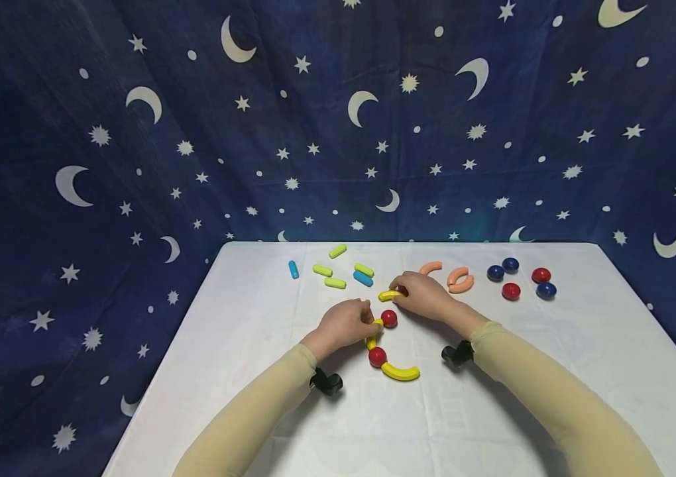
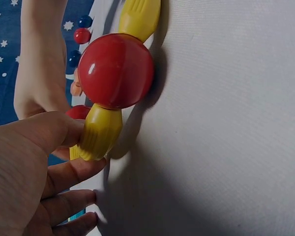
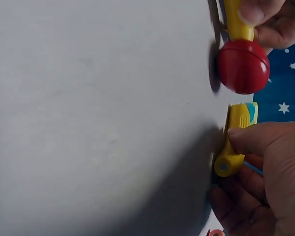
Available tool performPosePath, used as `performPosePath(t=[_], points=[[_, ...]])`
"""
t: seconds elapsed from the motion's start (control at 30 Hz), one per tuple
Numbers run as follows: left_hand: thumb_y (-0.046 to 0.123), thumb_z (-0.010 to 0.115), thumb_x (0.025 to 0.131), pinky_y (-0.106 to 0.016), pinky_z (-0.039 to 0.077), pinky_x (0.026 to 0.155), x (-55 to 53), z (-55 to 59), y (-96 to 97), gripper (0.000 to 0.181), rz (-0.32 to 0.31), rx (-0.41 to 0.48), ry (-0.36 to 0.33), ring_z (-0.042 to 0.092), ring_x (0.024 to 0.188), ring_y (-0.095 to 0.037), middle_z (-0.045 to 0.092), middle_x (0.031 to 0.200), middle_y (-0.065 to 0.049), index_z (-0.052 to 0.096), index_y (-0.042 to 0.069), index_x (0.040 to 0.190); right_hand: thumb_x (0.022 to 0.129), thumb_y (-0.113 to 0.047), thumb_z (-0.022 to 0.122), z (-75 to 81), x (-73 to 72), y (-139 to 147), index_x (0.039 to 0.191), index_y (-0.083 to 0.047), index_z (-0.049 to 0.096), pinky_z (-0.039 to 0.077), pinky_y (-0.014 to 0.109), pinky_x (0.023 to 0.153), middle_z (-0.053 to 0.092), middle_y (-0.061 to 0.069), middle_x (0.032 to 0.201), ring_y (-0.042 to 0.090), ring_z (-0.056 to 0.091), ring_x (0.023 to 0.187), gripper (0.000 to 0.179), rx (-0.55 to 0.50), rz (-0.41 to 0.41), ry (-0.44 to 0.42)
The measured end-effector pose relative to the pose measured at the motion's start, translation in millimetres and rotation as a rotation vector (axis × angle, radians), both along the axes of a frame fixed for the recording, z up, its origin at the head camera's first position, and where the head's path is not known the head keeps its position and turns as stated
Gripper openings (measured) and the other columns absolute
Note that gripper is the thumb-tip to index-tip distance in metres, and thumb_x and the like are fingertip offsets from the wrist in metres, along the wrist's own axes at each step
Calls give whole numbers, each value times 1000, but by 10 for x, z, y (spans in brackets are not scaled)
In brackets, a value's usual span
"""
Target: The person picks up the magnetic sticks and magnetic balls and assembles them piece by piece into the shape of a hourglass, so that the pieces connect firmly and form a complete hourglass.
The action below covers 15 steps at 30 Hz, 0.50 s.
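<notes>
My left hand [image 1: 346, 322] pinches a yellow curved rod [image 2: 102, 130] between thumb and forefinger. One red ball [image 1: 377, 357] sits at this rod's near end, and a second red ball [image 1: 389, 318] at its far end. From the nearer ball another yellow curved rod [image 1: 400, 372] runs to the right on the table. Just beyond the farther ball, my right hand [image 1: 424, 295] pinches a separate yellow curved rod [image 3: 240, 118] with thumb and fingers. In the right wrist view a gap shows between that rod and the red ball, and a grey disc marks the rod's end.
Lime green rods [image 1: 335, 283] and blue rods [image 1: 293, 269] lie at the back left of the white table [image 1: 493, 411]. Behind my right hand are orange curved rods [image 1: 461, 285]. Farther right sit dark blue balls [image 1: 546, 291] and red balls [image 1: 511, 291]. A starry cloth [image 1: 314, 119] hangs behind.
</notes>
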<state>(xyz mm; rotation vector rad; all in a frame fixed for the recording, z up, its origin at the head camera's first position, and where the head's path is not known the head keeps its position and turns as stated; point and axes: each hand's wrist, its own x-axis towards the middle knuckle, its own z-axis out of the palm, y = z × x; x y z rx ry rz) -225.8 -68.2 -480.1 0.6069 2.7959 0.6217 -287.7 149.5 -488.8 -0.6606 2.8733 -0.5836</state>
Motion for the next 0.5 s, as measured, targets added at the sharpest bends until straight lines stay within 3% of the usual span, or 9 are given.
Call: performPosePath(t=[0.5], points=[[37,73,89,-27,42,60,16,-6,10,22,4,2,1,53,67,-12,58,71,6,63,20,81,89,-22,79,-55,321,327,103,-12,75,46,35,70,60,-2,85,16,53,76,18,-100,-69,-40]])
